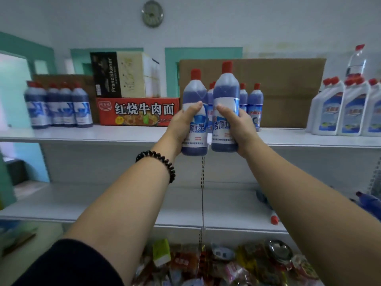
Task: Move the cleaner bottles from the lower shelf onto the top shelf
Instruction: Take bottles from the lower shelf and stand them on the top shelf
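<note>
two blue cleaner bottles (195, 93) are held up (others blur together). two boxes (137, 111), one clear bottle (355, 62), one clock (152, 13).

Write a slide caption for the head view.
Left hand holds left bottle, right hand holds right bottle, before the top shelf.

Worn on the head, a little above the level of the top shelf (92, 133), facing the shelving square on. Looks forward and slightly down along both outstretched forearms, with the left hand (181, 129) and right hand (245, 129) at mid-frame, near enough to read the labels on the left bottle (195, 93) and right bottle (225, 87) gripped there. Takes in a far wall clock (152, 14) at the top, and the lower shelf (123, 203) and near packets (206, 265) at the bottom. Single view (wide-angle).
</note>
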Action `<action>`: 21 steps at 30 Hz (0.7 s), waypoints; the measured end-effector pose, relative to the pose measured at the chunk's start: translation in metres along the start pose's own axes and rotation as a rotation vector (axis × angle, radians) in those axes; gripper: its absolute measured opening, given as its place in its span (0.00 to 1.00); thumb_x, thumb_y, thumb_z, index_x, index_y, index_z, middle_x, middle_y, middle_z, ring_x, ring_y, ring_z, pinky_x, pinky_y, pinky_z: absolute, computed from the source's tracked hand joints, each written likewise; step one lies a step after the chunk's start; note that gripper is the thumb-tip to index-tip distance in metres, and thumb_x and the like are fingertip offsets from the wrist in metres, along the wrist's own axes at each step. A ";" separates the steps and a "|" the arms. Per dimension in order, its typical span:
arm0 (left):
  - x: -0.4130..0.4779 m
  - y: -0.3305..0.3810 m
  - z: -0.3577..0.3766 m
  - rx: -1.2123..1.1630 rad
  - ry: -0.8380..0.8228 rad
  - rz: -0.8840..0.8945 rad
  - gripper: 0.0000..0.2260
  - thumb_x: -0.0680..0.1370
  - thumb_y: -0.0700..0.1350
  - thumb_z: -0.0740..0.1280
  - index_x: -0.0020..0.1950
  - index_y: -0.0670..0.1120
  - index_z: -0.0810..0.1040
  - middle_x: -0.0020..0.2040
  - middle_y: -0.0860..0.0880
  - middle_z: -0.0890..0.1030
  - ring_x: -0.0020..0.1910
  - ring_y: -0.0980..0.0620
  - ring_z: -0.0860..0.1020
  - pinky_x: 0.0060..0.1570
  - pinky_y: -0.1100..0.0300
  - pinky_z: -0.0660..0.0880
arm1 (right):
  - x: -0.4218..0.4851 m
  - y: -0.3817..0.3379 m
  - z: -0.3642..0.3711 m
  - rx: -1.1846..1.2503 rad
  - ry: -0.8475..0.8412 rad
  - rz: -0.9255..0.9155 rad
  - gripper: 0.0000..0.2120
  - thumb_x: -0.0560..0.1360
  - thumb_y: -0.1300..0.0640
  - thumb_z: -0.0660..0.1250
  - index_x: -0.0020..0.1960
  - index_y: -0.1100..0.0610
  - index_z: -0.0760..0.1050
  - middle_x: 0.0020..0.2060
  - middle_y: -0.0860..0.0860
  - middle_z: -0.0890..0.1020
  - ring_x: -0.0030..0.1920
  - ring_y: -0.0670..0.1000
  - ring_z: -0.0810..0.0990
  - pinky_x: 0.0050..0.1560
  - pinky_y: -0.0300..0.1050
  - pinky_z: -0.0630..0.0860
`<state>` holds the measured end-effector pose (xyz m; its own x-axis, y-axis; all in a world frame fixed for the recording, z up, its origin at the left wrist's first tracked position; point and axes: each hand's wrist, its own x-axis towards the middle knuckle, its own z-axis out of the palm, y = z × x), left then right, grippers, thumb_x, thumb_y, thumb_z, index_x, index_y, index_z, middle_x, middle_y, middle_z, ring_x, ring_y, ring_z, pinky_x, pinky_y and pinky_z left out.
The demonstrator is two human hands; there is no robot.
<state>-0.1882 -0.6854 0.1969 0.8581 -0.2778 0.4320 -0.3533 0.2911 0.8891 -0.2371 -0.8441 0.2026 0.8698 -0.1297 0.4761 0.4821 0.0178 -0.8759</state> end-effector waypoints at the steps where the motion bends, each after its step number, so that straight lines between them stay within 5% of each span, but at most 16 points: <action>1: -0.001 0.002 -0.010 0.017 0.021 0.015 0.24 0.75 0.57 0.71 0.66 0.44 0.78 0.58 0.38 0.83 0.59 0.34 0.81 0.63 0.34 0.74 | 0.002 0.003 0.008 -0.004 -0.007 0.001 0.34 0.63 0.38 0.75 0.62 0.56 0.75 0.52 0.56 0.85 0.50 0.56 0.86 0.52 0.55 0.83; 5: -0.015 0.015 -0.055 0.084 0.102 0.047 0.25 0.75 0.58 0.71 0.64 0.43 0.78 0.57 0.38 0.84 0.58 0.34 0.81 0.63 0.35 0.75 | 0.010 0.008 0.050 -0.020 -0.046 -0.006 0.24 0.72 0.44 0.74 0.62 0.54 0.73 0.52 0.54 0.84 0.50 0.54 0.86 0.52 0.53 0.83; 12: -0.040 0.049 -0.160 0.173 0.305 0.055 0.21 0.74 0.52 0.75 0.63 0.46 0.78 0.52 0.44 0.86 0.49 0.45 0.85 0.49 0.52 0.82 | 0.028 0.020 0.153 0.000 -0.122 -0.021 0.26 0.72 0.47 0.74 0.64 0.55 0.70 0.54 0.56 0.83 0.51 0.55 0.85 0.56 0.58 0.82; 16: -0.047 0.071 -0.230 0.227 0.377 0.092 0.27 0.69 0.57 0.76 0.64 0.46 0.78 0.53 0.45 0.86 0.52 0.44 0.85 0.55 0.45 0.81 | 0.036 0.028 0.235 0.041 -0.141 -0.015 0.35 0.60 0.39 0.75 0.62 0.53 0.71 0.53 0.56 0.83 0.50 0.56 0.86 0.51 0.56 0.83; 21: -0.054 0.096 -0.318 0.352 0.529 0.115 0.31 0.63 0.65 0.75 0.60 0.50 0.79 0.51 0.48 0.87 0.50 0.46 0.86 0.55 0.42 0.81 | 0.051 0.048 0.332 0.079 -0.174 -0.032 0.23 0.71 0.46 0.74 0.61 0.52 0.71 0.52 0.55 0.83 0.48 0.53 0.86 0.46 0.51 0.83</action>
<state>-0.1498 -0.3518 0.2106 0.8433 0.2522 0.4746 -0.4784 -0.0501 0.8767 -0.1350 -0.5209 0.2104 0.8558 0.0422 0.5155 0.5102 0.0952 -0.8548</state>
